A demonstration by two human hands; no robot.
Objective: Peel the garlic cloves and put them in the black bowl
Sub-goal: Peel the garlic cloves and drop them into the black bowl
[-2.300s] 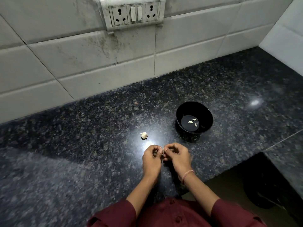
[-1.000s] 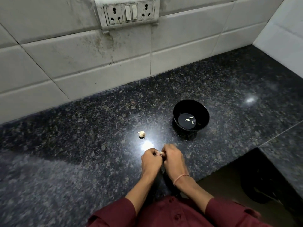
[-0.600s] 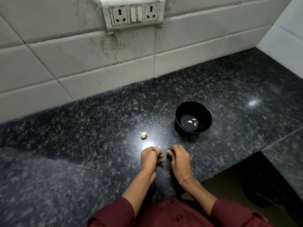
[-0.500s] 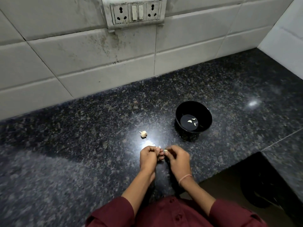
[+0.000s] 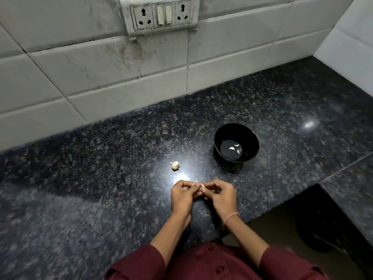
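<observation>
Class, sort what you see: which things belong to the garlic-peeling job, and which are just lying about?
Job: round black bowl; three peeled cloves inside; pale garlic piece on dark counter; small white clove pinched between left hand and right hand.
Idle: white wall socket panel; white wall tiles.

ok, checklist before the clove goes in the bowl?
1. Grip: small pale garlic clove pinched between the fingertips of the left hand and right hand: ok.
2. Skin fully off the clove: too small to see: cannot tell.
3. Target: round black bowl upright, mouth open, on the dark speckled granite countertop: ok.
4. Room in bowl: three peeled cloves on its bottom, space beside them: ok.
5. Path from hands to bowl: nothing lies between: ok.
6. Next stock: pale garlic bulb piece on the countertop left of the bowl, untouched: ok.
</observation>
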